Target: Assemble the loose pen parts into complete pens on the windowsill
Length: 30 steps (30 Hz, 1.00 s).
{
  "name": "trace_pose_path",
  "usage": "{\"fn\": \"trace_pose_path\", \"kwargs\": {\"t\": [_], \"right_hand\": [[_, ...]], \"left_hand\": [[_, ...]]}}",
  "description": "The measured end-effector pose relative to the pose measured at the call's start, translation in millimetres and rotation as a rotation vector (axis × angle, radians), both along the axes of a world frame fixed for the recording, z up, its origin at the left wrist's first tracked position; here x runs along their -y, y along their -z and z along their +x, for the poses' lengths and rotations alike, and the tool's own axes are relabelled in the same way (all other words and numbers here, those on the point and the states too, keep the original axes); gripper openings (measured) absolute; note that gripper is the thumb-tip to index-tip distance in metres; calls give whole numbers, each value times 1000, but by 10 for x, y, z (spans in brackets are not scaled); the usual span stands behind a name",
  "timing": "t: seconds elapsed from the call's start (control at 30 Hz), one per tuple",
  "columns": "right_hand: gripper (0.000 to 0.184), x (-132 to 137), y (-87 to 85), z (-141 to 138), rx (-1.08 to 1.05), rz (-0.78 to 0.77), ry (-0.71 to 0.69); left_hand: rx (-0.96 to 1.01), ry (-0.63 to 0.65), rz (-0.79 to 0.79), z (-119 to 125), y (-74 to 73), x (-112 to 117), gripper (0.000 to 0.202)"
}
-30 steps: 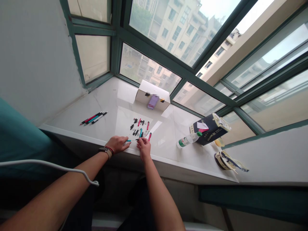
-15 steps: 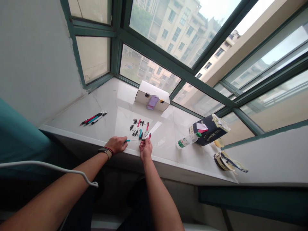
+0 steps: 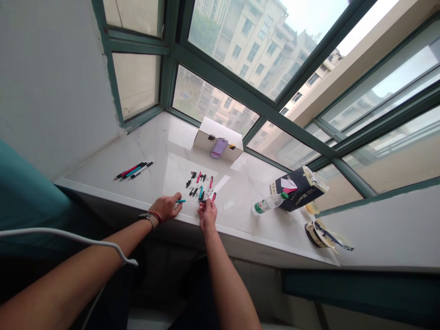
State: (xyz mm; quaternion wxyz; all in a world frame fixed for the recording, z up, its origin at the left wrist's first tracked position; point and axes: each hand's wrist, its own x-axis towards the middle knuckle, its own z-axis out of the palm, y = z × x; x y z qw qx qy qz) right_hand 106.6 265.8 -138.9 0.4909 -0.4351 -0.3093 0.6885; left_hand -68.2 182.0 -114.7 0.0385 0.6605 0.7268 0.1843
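Observation:
My left hand [image 3: 167, 206] rests at the front edge of the white windowsill [image 3: 154, 151] and pinches a thin teal pen part [image 3: 181, 200] that points right. My right hand [image 3: 207, 210] is closed on a small dark pen piece [image 3: 203, 200] close to the teal part's tip. Just beyond both hands lies a scatter of several small pen parts [image 3: 200, 182], black, red and teal. A watch and a red band sit on my left wrist.
Three assembled pens [image 3: 134, 169] lie at the left of the sill. A white box [image 3: 217, 141] stands at the back by the window. To the right are a lying plastic bottle [image 3: 268, 203], a dark blue box [image 3: 299, 187] and a roll of strap [image 3: 321, 231].
My right hand has shifted slightly right and away from the left hand, drawing the dark piece along; the view has tilted a little. The left hand stays in place.

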Motion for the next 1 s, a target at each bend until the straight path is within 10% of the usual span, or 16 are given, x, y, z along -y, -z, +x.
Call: {"fn": "trace_pose_path", "kwargs": {"t": [1.0], "right_hand": [[35, -4, -11, 46, -29, -4, 88]], "left_hand": [[-17, 74, -3, -27, 90, -26, 30]]}}
